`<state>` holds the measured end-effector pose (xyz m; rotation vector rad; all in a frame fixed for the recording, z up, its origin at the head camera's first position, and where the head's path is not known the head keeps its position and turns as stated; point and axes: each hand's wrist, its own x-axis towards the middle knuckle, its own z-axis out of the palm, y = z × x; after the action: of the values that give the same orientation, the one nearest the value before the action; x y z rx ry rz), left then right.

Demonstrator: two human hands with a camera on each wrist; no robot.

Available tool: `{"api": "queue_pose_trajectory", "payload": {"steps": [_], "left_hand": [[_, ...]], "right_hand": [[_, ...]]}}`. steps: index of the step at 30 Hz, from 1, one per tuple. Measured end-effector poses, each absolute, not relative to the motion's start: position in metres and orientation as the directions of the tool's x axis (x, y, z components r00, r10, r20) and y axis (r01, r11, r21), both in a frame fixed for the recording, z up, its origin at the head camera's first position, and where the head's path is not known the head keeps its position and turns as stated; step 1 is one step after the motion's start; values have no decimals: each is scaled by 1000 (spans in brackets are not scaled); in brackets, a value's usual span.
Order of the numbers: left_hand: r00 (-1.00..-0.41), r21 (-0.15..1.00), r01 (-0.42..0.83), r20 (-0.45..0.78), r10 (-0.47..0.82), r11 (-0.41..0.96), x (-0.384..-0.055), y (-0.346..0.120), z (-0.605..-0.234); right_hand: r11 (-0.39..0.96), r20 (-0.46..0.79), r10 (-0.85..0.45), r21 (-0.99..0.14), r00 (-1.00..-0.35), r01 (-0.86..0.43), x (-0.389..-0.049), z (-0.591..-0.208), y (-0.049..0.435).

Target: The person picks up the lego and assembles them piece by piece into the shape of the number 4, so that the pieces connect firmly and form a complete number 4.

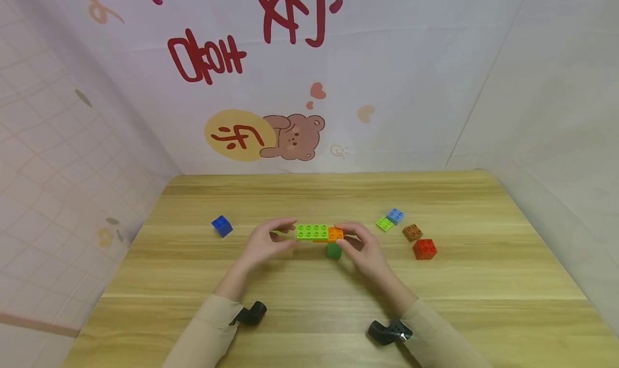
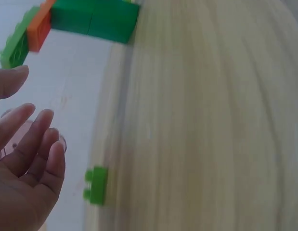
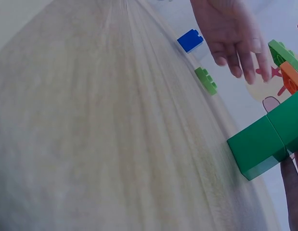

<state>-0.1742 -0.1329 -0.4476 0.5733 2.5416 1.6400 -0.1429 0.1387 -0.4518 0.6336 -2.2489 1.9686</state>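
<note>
Two dark green bricks [image 3: 264,139], one above the other, form an upright column. Across its top, orange pieces [image 1: 335,233] and a long lime green brick [image 1: 312,231] reach out toward the left. My right hand [image 1: 366,250] pinches the top of this brick stack at its right end, thumb in front and fingers behind. Off the free end of the lime brick is my left hand [image 1: 263,244], fingers relaxed and spread from the thumb. In the left wrist view a gap shows between the left hand [image 2: 31,163] and the lime brick [image 2: 16,43].
A small lime brick [image 2: 97,185] lies on the table behind my left hand. Farther left sits a blue brick [image 1: 222,226]. On the right are a light blue brick [image 1: 395,216], a flat lime brick [image 1: 384,224], a brown brick [image 1: 412,232] and a red brick [image 1: 425,249].
</note>
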Motion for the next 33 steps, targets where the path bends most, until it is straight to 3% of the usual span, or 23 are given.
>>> {"api": "queue_pose_trajectory", "payload": {"steps": [11,33], "left_hand": [[-963,825,248,151,225,508,-181,-156,-453],[-959,767,200,25,283,609,-190,-174,-462]], "right_hand": [[59,317,-244,-939,-917,-340,-143,-453,139],[53,314,-244,-940,-918,-336,-144,-452,137]]}}
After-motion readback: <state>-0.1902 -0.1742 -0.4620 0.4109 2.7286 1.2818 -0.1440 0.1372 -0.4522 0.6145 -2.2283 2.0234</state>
